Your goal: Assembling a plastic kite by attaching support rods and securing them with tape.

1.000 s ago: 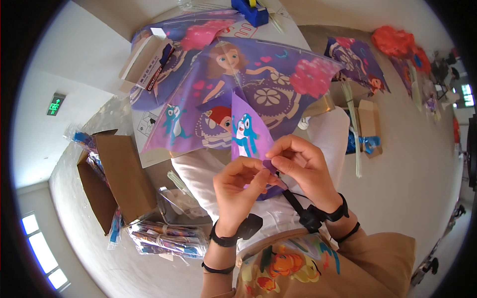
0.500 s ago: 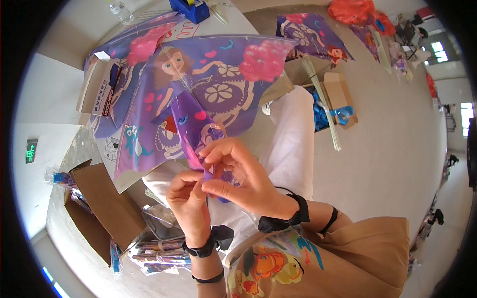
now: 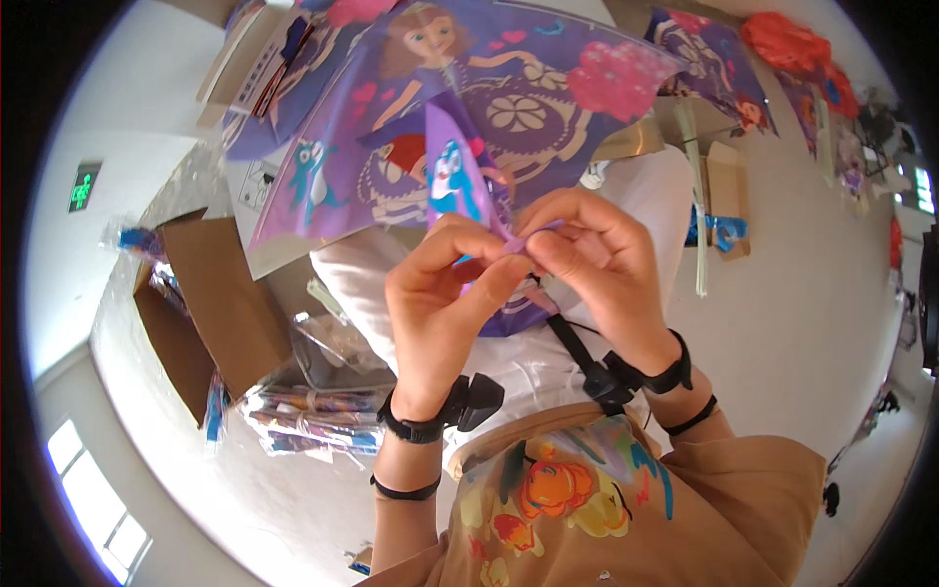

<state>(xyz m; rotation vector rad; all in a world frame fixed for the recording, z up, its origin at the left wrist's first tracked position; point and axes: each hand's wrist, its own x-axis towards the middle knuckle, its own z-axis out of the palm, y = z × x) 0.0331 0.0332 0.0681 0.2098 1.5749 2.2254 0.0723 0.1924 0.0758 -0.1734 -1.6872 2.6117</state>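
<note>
The kite (image 3: 469, 127) is cut off at the top edge, and its lower tip is hidden behind the two hands. What the fingertips pinch is hard to make out: a small purple fold of the kite's tail end, held between the left hand (image 3: 445, 293) and the right hand (image 3: 592, 254), both clenched on it above the lap. Since half a second ago the kite has swung nearer and more centred. One cardboard box (image 3: 196, 303) stands left; a second kite (image 3: 714, 68) lies behind.

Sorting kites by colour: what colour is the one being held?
Mostly purple kite with cartoon figures, head view.
</note>
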